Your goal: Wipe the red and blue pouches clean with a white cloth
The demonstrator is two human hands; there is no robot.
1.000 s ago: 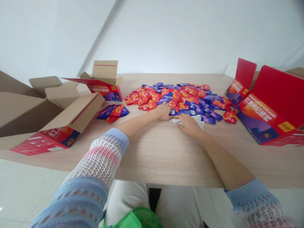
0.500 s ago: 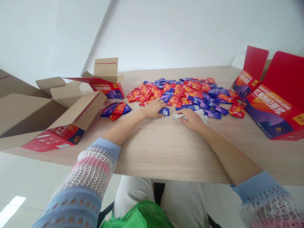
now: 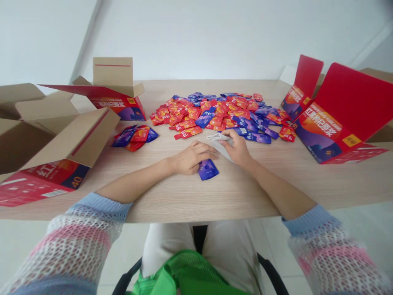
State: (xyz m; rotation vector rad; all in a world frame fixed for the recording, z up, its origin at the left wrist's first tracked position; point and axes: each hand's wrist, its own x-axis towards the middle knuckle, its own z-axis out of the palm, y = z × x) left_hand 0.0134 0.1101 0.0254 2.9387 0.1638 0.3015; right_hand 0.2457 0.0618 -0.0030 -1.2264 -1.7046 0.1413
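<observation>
Here's the left hand (image 3: 190,159) on the near side of the pile (image 3: 215,114), and under its fingers a blue packet (image 3: 209,171)! The packet lies flat on the bench (image 3: 190,203), its upper end covered by those fingers; whether they're gripping it or merely resting on it, I can't tell.

Over to the right hand (image 3: 237,150), closer to the pile's front edge, thumb and fingers pinching a crumpled white cloth (image 3: 218,139). Part of that cloth vanishes behind the fingers, so its full shape is anyone's guess.

Into the pile itself: red and blue, overlapping so heavily that the lower ones are buried, and the print blurs towards the back. Left of the pile, a little stack (image 3: 135,137), its bottom layers mostly covered.

Further left of the pile, an open box (image 3: 66,174) runs out of frame, its inside dark. Right of the pile, another red box (image 3: 328,127) stands with its flap raised, hiding much of the smaller-looking box (image 3: 294,100) behind it.
</observation>
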